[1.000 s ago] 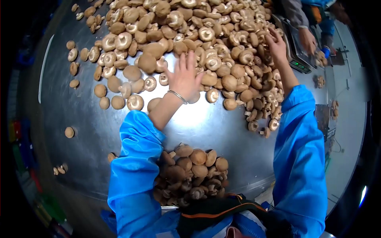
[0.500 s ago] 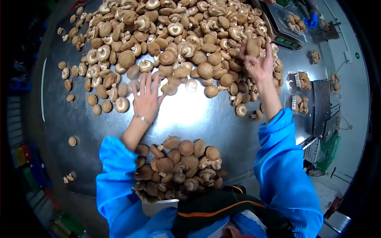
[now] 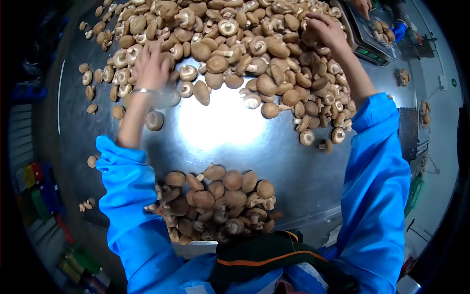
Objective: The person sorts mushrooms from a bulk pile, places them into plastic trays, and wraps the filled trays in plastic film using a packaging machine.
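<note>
A wide heap of brown shiitake mushrooms point(image 3: 276, 49) covers the far part of the metal table. At the heap's left side is my left hand point(image 3: 151, 69), palm down, its outstretched fingers slightly blurred and touching mushrooms. My right hand point(image 3: 327, 33) reaches into the heap's upper right, with bent fingers curled round a brown mushroom point(image 3: 309, 39) partly hidden beneath them. Close to my body lies a smaller pile of mushrooms point(image 3: 215, 198), mostly caps up. Below my left hand, a single mushroom point(image 3: 154, 120) rests on the metal.
A weighing scale point(image 3: 370, 51) with a green display stands at the far right, mushrooms on top. Another person's blue-gloved hand point(image 3: 399, 32) and a bare hand point(image 3: 362, 7) are beside it. Loose mushrooms point(image 3: 92, 108) dot the left of the metal table point(image 3: 289, 161).
My left hand has moved up and left across the mushrooms. My right hand has shifted up and turned palm down over the heap. The view has shifted slightly.
</note>
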`<state>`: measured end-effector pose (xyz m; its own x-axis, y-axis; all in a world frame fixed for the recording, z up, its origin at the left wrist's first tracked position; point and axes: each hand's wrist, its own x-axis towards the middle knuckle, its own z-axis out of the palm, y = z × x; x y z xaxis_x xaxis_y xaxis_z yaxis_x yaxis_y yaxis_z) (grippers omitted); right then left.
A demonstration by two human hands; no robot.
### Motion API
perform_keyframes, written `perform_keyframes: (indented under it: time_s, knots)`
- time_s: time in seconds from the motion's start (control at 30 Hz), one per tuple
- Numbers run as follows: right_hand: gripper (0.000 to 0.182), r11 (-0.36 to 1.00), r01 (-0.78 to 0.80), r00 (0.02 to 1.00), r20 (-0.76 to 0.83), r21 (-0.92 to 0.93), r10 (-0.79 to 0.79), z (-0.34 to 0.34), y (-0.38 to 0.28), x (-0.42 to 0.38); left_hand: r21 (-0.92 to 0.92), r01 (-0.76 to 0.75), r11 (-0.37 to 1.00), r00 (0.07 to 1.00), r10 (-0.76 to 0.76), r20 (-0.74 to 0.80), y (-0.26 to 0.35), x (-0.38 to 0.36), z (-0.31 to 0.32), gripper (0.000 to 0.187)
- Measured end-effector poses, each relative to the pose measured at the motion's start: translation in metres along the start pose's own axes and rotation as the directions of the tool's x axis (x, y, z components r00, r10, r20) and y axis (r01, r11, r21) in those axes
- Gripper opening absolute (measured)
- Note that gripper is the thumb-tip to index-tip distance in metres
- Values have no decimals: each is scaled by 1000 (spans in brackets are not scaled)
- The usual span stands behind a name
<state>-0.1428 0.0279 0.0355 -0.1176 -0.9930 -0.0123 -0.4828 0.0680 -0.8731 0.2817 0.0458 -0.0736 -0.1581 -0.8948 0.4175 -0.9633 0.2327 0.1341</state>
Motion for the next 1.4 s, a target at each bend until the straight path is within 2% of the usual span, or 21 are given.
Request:
perform_keyframes:
  time_s: [0.07,0.13,0.2,0.27,0.4,0.47,0.53,0.57,0.6,0.63,0.67,0.7,0.73,0.8,0.9,0.97,1.0,1.13,1.2,1.37,1.4]
  knots:
    - [39,950,253,965,113,-185,-235,10,17,9,-147,231,962,876,-140,461,-31,-24,-1,63]
    - [43,943,115,937,348,-313,1,45,-23,-40,-240,311,920,896,-200,397,-21,-29,-13,65]
    - [46,862,360,755,654,-357,-45,68,-12,-75,-259,391,883,874,-268,404,-24,-26,-13,65]
    - [47,712,320,890,456,-625,1,72,-9,-86,-198,344,918,913,-277,300,-20,-24,-11,62]
    - [38,810,234,915,-159,-537,-370,47,23,-78,-123,385,915,862,-308,402,-22,-3,-6,66]
    - [37,907,66,985,-117,-416,-125,61,-27,-113,-32,282,959,939,-269,215,-10,-1,-8,53]
    - [33,982,-174,981,97,78,167,98,-14,-153,-386,241,891,968,-248,32,-16,1,-2,48]
    - [30,913,-381,905,259,145,337,124,-16,-181,-679,250,691,941,-337,4,-11,-1,-18,42]
    - [29,846,-494,794,500,199,346,145,-24,-206,-866,230,444,944,-317,88,5,-7,-58,43]
    - [31,938,-344,829,482,42,283,176,-2,-228,-817,423,391,905,-224,362,13,-23,-92,46]
    - [37,966,-248,855,486,77,181,191,-23,-243,-874,343,344,933,-14,360,21,-49,-110,44]
    - [44,982,-150,871,486,114,77,207,-43,-257,-755,287,590,900,103,423,25,-81,-127,41]
    - [59,982,169,884,427,84,-189,228,-21,-275,-533,343,774,601,256,758,21,-105,-133,48]
    - [66,780,610,659,638,-143,-398,232,-31,-295,-564,-8,826,547,476,689,7,-175,-131,53]
    - [68,856,517,553,754,23,-354,224,-38,-295,-721,304,622,717,348,604,-9,-214,-137,56]
    - [66,963,268,619,760,29,-196,223,-43,-273,-555,9,832,801,326,502,-10,-205,-145,56]
    - [65,955,297,679,707,-22,-195,226,-37,-255,-422,-130,897,833,330,445,-11,-196,-147,57]
    - [59,715,562,826,331,-415,-457,235,-38,-175,-385,271,882,855,-38,517,-45,-163,-115,55]
    - [59,665,560,820,444,-495,-361,239,-27,-143,-230,337,913,931,-287,226,-59,-144,-95,57]
    - [53,876,463,866,282,-138,-413,224,7,-135,-95,389,916,917,-375,135,-73,-108,-37,59]
    - [55,965,219,913,318,142,-254,213,3,-140,-34,386,922,914,-378,146,-72,-102,-36,58]
